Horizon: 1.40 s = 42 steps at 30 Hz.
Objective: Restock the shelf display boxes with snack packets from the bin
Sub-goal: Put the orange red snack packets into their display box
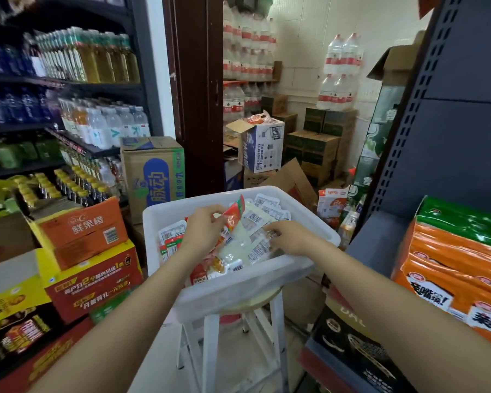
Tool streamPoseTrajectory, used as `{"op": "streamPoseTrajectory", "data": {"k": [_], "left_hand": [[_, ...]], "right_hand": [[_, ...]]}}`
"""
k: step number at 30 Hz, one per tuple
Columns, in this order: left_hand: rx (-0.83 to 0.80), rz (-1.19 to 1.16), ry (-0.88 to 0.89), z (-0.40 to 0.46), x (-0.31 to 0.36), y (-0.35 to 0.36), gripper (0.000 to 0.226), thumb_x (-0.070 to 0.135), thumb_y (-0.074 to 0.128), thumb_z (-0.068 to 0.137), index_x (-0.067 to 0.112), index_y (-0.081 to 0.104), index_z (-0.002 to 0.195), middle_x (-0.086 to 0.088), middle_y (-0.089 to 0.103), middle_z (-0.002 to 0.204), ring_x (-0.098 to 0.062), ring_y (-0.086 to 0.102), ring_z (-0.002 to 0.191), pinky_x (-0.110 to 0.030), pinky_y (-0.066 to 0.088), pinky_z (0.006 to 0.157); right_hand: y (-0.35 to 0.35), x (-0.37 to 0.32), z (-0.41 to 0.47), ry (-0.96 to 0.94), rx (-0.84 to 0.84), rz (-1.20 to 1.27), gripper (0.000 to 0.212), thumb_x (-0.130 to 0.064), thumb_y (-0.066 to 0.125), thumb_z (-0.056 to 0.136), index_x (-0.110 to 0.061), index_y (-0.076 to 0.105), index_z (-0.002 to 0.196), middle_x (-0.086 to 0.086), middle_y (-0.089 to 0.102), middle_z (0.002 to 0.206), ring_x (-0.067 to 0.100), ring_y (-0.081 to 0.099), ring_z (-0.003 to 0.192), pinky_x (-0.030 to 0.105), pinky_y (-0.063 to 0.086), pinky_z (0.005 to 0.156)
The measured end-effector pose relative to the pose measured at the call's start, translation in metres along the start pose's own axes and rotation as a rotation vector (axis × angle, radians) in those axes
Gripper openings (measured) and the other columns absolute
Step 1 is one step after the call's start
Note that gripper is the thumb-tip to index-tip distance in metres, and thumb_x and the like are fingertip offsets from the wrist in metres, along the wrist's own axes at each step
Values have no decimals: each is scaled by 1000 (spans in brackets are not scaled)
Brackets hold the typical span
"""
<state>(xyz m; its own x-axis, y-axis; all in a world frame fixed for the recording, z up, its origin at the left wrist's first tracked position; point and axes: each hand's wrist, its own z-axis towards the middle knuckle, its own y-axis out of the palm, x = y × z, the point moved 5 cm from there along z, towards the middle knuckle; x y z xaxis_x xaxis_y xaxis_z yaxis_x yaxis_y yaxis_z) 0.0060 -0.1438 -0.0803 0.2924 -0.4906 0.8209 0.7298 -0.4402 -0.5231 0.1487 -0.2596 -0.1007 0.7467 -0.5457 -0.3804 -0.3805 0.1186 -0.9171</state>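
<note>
Forearms reach out over the white stool (210,350) that lifts the white bin (250,290) to working height. My left hand (201,231) pinches a red snack packet (234,217) upright to pull it free; my right hand (289,236) presses loosely curled fingers on the heap of snack packets (238,251), seemingly steadying it, its grip unclear. Beyond, cartons crowd the stockroom doorway.

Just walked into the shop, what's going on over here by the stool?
A person is digging through a white bin of snack packets set on a stool. The left hand grips a red packet; the right hand rests on the pile. Nothing has left the bin yet.
</note>
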Motion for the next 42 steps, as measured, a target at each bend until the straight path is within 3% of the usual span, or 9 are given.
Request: {"op": "streamPoseTrajectory", "data": {"k": [3, 11, 16, 20, 24, 28, 32, 39, 42], "left_hand": [[18, -114, -73, 3, -4, 6, 9, 25, 51, 97, 21, 59, 96, -10, 67, 100, -23, 64, 83, -32, 53, 74], [17, -183, -291, 7, -17, 19, 25, 30, 45, 99, 19, 52, 120, -11, 61, 118, -26, 63, 94, -38, 54, 79], [108, -185, -290, 7, -20, 10, 26, 28, 44, 100, 14, 52, 120, -12, 62, 115, -25, 62, 92, -35, 51, 77], [93, -359, -355, 4, -24, 10, 17, 24, 47, 99, 8, 52, 103, -13, 65, 93, -21, 63, 72, -29, 48, 58], [28, -657, -419, 2, -26, 13, 14, 18, 49, 98, 5, 53, 93, -13, 66, 86, -22, 66, 72, -32, 52, 58], [-55, 10, -205, 11, -42, -3, 19, 4, 47, 94, 6, 64, 103, -15, 61, 118, -27, 60, 100, -34, 48, 90], [-270, 724, -39, 10, -45, -11, 56, 8, 44, 93, 11, 27, 147, -12, 11, 157, -28, 18, 143, -37, 24, 113], [-584, 921, 10, 10, -56, -24, 37, 21, 49, 93, 27, 53, 129, -1, 46, 134, -21, 48, 118, -36, 42, 101], [-460, 856, 89, 12, -49, -35, 23, 15, 61, 88, 23, 66, 109, 0, 51, 119, -20, 53, 106, -30, 46, 93]], "right_hand": [[-16, 27, 0, 112, 77, -21, 42, -8, 43, 95, -13, 45, 137, 12, 53, 133, 28, 52, 116, 30, 45, 78], [-15, 40, 6, 143, -62, -133, 36, -8, 51, 91, -5, 56, 126, 12, 58, 127, 27, 54, 112, 32, 46, 91], [-11, 22, 13, 62, 136, -34, 43, -15, 55, 90, -10, 47, 132, 11, 51, 131, 26, 52, 112, 36, 45, 94], [5, -23, 8, -130, 94, 342, 67, -25, 64, 88, -20, 30, 146, 4, 34, 149, 23, 39, 132, 35, 36, 106], [20, -53, 2, -154, -94, 711, 62, -22, 64, 89, -21, 32, 142, 5, 54, 133, 21, 56, 115, 29, 49, 91], [20, -50, 7, -123, 50, 549, 46, -15, 66, 86, -15, 48, 128, 8, 60, 125, 25, 58, 112, 43, 46, 98], [16, -44, 8, -46, 144, 479, 45, -18, 67, 86, -13, 51, 128, 8, 59, 127, 26, 57, 113, 39, 45, 97], [13, -36, 4, 58, 206, 443, 51, -16, 70, 84, -21, 49, 131, 8, 51, 135, 24, 55, 116, 32, 49, 87], [11, -36, 0, 61, 191, 425, 52, -13, 70, 84, -20, 51, 132, 9, 53, 134, 23, 57, 114, 32, 50, 87]]}}
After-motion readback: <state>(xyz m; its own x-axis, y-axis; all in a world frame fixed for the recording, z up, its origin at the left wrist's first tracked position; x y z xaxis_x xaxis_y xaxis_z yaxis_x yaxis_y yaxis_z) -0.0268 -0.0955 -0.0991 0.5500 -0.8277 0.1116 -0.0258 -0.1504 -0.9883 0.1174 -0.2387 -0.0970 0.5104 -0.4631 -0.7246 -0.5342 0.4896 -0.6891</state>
